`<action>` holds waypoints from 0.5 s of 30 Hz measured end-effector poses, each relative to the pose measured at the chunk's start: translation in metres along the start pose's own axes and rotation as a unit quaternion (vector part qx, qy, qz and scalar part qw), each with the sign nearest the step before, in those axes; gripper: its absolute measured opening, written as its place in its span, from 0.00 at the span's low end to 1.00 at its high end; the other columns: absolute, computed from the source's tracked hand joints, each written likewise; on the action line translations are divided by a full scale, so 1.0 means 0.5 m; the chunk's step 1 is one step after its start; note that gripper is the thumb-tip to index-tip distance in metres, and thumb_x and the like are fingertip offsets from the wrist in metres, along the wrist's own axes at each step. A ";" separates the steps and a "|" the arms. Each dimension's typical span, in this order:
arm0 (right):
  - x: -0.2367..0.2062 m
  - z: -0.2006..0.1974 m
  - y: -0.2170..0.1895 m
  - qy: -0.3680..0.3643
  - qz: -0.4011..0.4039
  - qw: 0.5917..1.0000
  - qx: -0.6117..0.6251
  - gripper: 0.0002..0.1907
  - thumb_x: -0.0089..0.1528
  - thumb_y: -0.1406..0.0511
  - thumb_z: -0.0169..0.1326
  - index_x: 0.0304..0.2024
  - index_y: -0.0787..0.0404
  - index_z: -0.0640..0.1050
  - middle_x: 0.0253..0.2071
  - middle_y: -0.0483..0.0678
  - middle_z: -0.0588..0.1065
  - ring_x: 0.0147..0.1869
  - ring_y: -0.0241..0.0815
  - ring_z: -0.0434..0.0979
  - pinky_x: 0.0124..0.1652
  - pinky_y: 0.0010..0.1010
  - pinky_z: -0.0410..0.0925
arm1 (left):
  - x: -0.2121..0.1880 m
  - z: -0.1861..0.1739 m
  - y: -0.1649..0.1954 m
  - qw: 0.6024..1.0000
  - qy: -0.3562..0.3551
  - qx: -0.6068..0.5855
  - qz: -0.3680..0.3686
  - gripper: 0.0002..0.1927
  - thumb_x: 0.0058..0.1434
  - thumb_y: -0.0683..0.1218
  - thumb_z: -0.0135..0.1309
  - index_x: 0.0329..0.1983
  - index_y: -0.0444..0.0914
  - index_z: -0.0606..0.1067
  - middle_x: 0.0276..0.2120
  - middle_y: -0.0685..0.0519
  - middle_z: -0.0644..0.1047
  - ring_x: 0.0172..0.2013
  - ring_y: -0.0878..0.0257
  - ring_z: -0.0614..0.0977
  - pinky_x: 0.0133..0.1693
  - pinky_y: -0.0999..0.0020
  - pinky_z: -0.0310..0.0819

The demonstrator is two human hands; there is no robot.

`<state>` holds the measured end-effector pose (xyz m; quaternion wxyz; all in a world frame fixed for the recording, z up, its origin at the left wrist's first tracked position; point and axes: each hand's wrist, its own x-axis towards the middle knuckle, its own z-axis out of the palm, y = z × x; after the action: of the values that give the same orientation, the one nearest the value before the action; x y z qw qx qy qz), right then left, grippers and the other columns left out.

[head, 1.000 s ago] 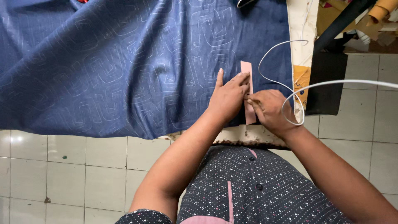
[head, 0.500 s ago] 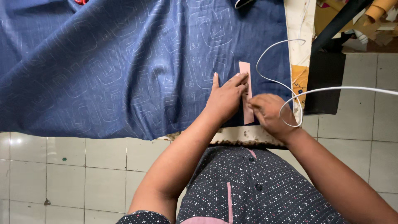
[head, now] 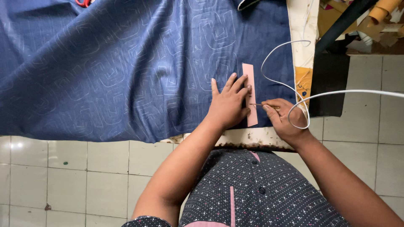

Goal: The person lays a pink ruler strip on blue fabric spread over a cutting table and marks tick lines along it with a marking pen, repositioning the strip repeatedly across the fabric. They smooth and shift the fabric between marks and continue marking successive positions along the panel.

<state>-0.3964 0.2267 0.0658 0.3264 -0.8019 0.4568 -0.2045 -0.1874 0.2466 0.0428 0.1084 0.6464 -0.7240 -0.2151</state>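
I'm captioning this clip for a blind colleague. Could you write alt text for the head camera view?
Seen from above, the left hand presses a pink strip flat on patterned blue fabric spread over a table, while the right hand holds a thin pointed tool against the strip. A white cable loops beside the right hand.

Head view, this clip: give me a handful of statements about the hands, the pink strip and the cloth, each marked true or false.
1. The left hand lies flat on the pink strip. True.
2. The right hand holds a pair of red scissors. False: it pinches a thin pencil-like tool whose tip meets the strip; red handles lie at the top edge of the picture.
3. The strip lies on blue patterned cloth. True.
4. A black cable loops by the right hand. False: the cable is white.
5. The floor is tiled. True.
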 end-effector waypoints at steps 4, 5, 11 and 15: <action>0.000 0.003 -0.006 0.014 -0.029 0.999 -0.011 0.10 0.68 0.66 0.55 0.44 0.66 0.82 0.42 0.55 0.81 0.43 0.51 0.82 0.42 0.35 0.73 | 0.002 -0.003 -0.004 1.000 -0.001 -0.026 -0.009 0.31 0.51 0.57 0.65 0.57 0.43 0.72 0.73 0.57 0.59 0.74 0.55 0.54 0.67 0.23 0.34; 0.001 0.006 -0.008 0.020 -0.041 0.999 -0.020 0.09 0.68 0.66 0.55 0.44 0.66 0.82 0.42 0.56 0.81 0.43 0.52 0.82 0.43 0.36 0.73 | 0.002 -0.003 -0.005 0.999 -0.001 -0.031 -0.009 0.30 0.51 0.57 0.65 0.56 0.43 0.73 0.73 0.57 0.59 0.74 0.55 0.54 0.67 0.23 0.34; 0.016 0.022 -0.011 0.007 -0.071 0.997 0.016 0.09 0.67 0.66 0.55 0.43 0.67 0.81 0.42 0.55 0.81 0.45 0.53 0.82 0.46 0.37 0.73 | 0.002 -0.004 -0.005 0.999 0.005 -0.038 -0.009 0.28 0.52 0.56 0.65 0.53 0.43 0.73 0.73 0.58 0.59 0.74 0.56 0.55 0.67 0.24 0.34; 0.029 0.007 -0.003 0.032 -0.016 0.999 0.030 0.10 0.68 0.67 0.54 0.46 0.67 0.82 0.45 0.57 0.80 0.47 0.53 0.82 0.47 0.36 0.73 | 0.001 -0.006 -0.002 0.999 0.013 -0.043 -0.004 0.29 0.51 0.56 0.65 0.54 0.43 0.73 0.73 0.57 0.59 0.74 0.55 0.54 0.67 0.24 0.33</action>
<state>-0.3860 0.2158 0.0648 0.3316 -0.7920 0.4480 -0.2491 -0.1853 0.2458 0.0450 0.1445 0.6465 -0.7101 -0.2385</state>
